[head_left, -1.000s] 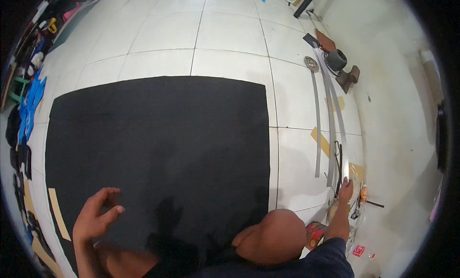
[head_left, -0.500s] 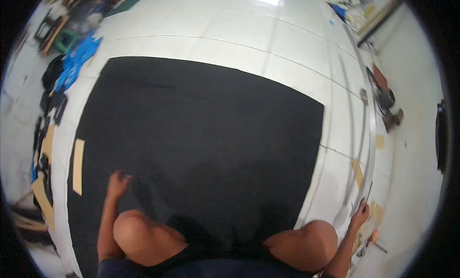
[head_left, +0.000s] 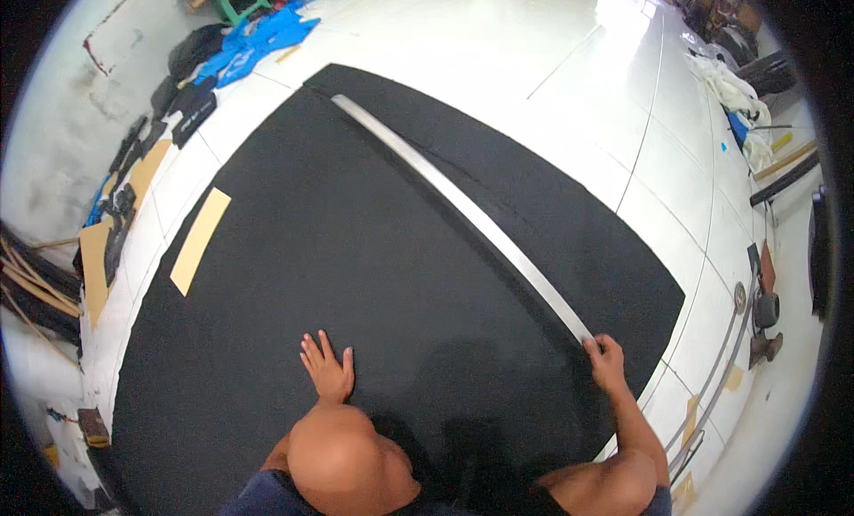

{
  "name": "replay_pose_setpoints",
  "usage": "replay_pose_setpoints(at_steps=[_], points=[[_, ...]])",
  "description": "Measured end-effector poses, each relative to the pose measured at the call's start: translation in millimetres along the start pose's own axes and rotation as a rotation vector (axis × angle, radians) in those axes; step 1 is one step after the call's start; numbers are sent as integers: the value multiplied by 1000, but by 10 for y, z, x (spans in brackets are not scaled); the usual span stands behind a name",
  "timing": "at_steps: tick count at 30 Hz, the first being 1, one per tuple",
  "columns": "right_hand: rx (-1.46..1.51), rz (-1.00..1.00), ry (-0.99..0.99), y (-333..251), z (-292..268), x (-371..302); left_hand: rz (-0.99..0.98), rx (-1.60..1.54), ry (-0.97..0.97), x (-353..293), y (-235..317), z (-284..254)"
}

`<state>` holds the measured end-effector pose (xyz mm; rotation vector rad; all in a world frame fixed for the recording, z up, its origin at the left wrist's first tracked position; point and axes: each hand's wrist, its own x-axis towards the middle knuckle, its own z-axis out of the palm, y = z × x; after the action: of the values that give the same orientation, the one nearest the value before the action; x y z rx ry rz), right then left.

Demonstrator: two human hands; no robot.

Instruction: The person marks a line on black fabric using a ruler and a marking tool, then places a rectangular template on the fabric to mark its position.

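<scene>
A large sheet of black fabric [head_left: 356,240] lies spread over the white tiled floor in front of me. My right hand [head_left: 606,360] grips the near end of a long flat metal ruler [head_left: 480,221], which reaches diagonally across the fabric toward its far left corner. Shadow runs along the ruler's near side; whether it touches the cloth all along I cannot tell. My left hand [head_left: 329,371] rests flat on the cloth with fingers spread, holding nothing. On the fabric's left side lies a cream strip of card [head_left: 201,241].
Blue cloth [head_left: 253,46] and dark garments [head_left: 191,107] lie along the left wall, near a green stool [head_left: 238,0]. More card pieces [head_left: 93,262] lie at the left. Along the right wall are long thin metal strips [head_left: 716,374] and a hammer-like tool [head_left: 765,349].
My right hand has brought the metal ruler from the right wall across onto or over the fabric. My left hand has opened flat on the cloth. The view has turned right.
</scene>
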<state>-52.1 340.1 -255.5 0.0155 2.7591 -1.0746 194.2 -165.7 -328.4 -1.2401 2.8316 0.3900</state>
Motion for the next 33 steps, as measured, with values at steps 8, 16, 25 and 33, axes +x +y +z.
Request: replay_pose_setpoints(at_steps=[8,16,25,33], points=[[-136,96,-133,202,-86,544,32,56,-12,63,-114,-102],[-711,158,177,22,-1260,442,43,321,57,76,51,-157],[-747,465,-233,-685,-1933,-695,27,164,-126,293,-96,-398],[-619,465,-252,-220,-760,-480,28,161,-329,692,-411,-602]])
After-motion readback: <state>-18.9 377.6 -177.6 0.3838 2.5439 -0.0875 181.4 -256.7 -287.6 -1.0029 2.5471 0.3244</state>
